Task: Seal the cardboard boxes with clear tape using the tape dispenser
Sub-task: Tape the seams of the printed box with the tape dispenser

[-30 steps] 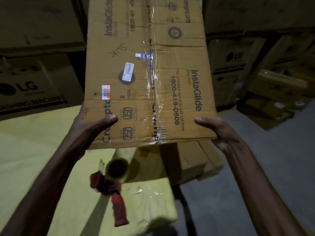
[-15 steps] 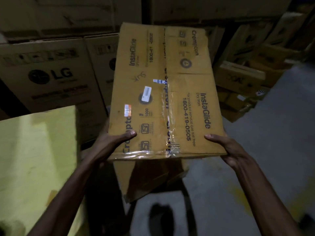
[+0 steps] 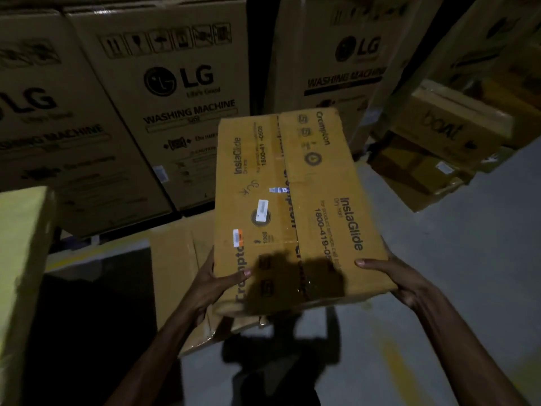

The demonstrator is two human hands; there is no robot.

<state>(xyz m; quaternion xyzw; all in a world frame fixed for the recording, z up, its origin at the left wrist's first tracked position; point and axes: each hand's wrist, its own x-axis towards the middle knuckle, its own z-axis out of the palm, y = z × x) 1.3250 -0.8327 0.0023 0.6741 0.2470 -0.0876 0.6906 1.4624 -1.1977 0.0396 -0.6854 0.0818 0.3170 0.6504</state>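
Box (image 3: 319,183) dropped lower, long axis pointing away; left hand (image 3: 215,287), right hand (image 3: 393,278) grip it.

1 person's 2 forearms and 2 hands are in view, seen from above. The left forearm (image 3: 164,347) and right forearm (image 3: 462,341) are lean and bare from the wrist down to the bottom edge. The left hand (image 3: 216,284) shows a thumb (image 3: 234,276) with a short, trimmed nail. The right hand (image 3: 392,276) shows a thumb (image 3: 369,263) with a similar short nail. Dim light hides finer detail. A dark shape low in the middle may be clothing, too dim to tell.
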